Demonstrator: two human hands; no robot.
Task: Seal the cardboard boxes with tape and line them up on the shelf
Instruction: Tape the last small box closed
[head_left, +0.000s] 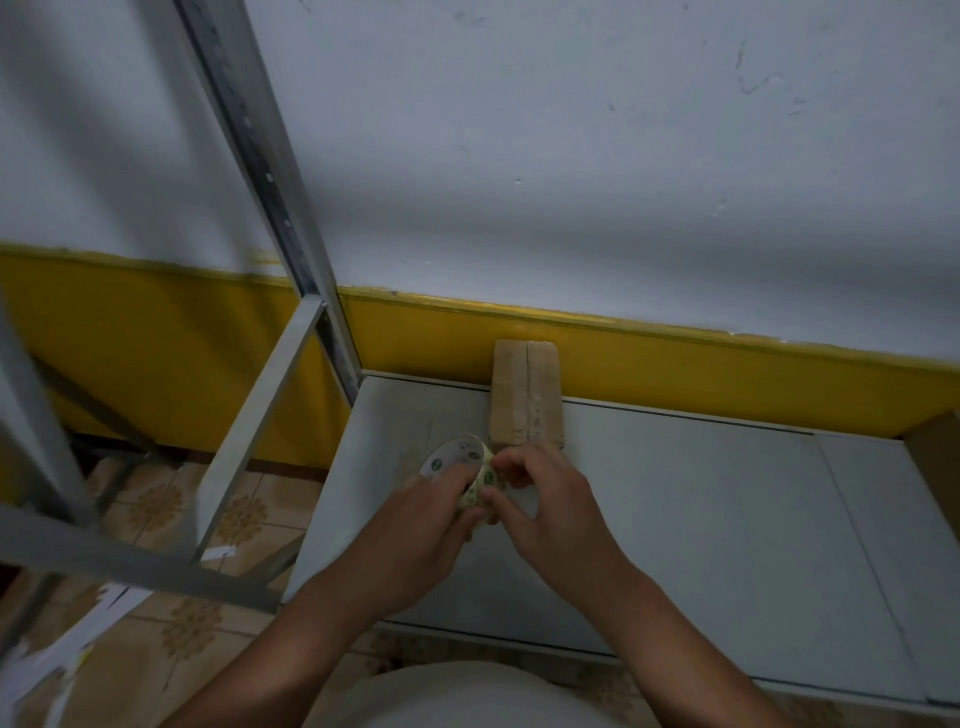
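Fingers (457, 475) of the left hand (431, 525) curled round a roll of tape (457, 460), holding it up just over the grey shelf (675, 493). Fingers (511, 465) of the right hand (550, 509) bent in and pinching the edge of the same roll, thumb and fingertips close together on it. Both hands touching at the roll, bare arms coming in from the bottom and spread apart. White roll with little green marks on its side. Too small and blurry to tell about any loose end of tape. Just behind the hands, a long thin cardboard box (527, 395), lying flat on the shelf, near end right by the right knuckles, far end against the yellow stripe (675, 358) low on the wall. One straight line down the middle of the box top. No telling about tape on that line. At the far right edge, a corner of another brown box (935, 457), well apart from the first. Left of the shelf, grey metal bars (249, 431). Under the bars, a tiled floor (156, 509) with flower shapes and white bits of paper (52, 649). At the very bottom, a bit of white shirt (467, 696).
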